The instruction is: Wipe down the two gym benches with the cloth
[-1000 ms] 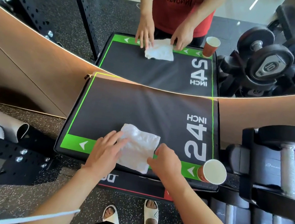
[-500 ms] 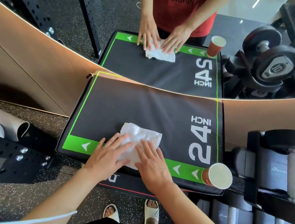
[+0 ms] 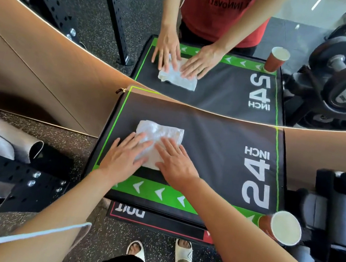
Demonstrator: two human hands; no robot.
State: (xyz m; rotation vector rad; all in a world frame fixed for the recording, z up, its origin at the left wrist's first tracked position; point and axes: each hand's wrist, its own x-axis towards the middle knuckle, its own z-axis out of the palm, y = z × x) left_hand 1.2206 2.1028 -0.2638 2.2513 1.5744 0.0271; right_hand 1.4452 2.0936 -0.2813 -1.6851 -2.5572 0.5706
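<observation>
Head view: the cloth [image 3: 158, 143] lies crumpled on the left-centre of the black bench [image 3: 210, 150], its near part under both hands. The left hand [image 3: 125, 157] and right hand [image 3: 175, 165] lie flat on it, fingers straight and spread, pressing and gripping nothing.

To wipe well, I judge it best to keep both palms flat and push in long overlapping passes, so the cloth does not bunch (it is already wrinkled).

Open black surface lies ahead of the cloth and to the right, over the "24 INCH" print. The far edge meets a mirror [image 3: 49, 18]. A cup [image 3: 284, 227] stands at the near right corner, well apart, and a wide sweep could tip it.
</observation>
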